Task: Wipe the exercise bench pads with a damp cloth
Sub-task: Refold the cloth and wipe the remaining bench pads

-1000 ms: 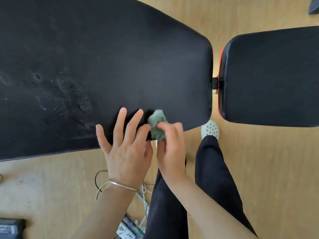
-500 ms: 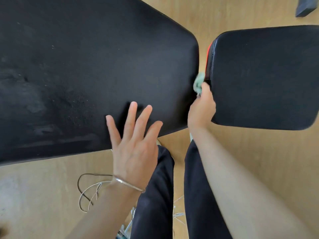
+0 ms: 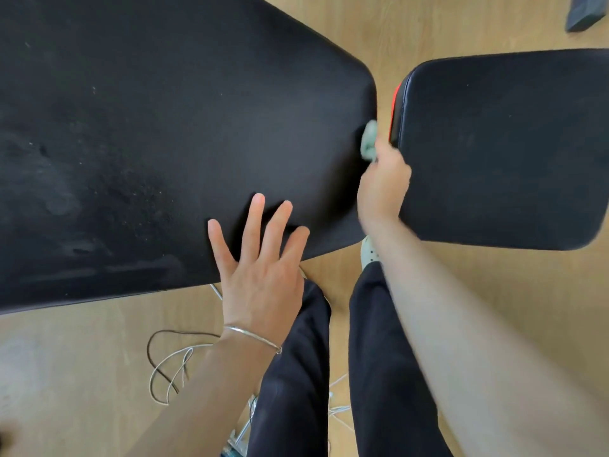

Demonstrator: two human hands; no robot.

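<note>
Bench-wise, the big change is where the wiping happens. Compared with a second ago, the cloth (image 3: 368, 141) is no longer at the near edge of the long pad (image 3: 164, 127) beside the left hand (image 3: 260, 258); it's now up in the gap between that pad and the seat pad (image 3: 510, 143). So I'd say the job is shifting from the top face to the end edges, with the seat pad's top probably next in line.

Long pad is matte black with dull smears and pale specks over its left part, so it doesn't read as finished to me. Seat pad looks cleaner, only faint dusty marks.

Left hand lies flat by the long pad's near edge, fingers straight and spread, holding nothing, pretty much where it was. Right hand (image 3: 384, 183) has its fingers curled round the cloth, a small pale green wad sitting against the long pad's end, just beside the seat pad's red trim (image 3: 394, 107).
</note>
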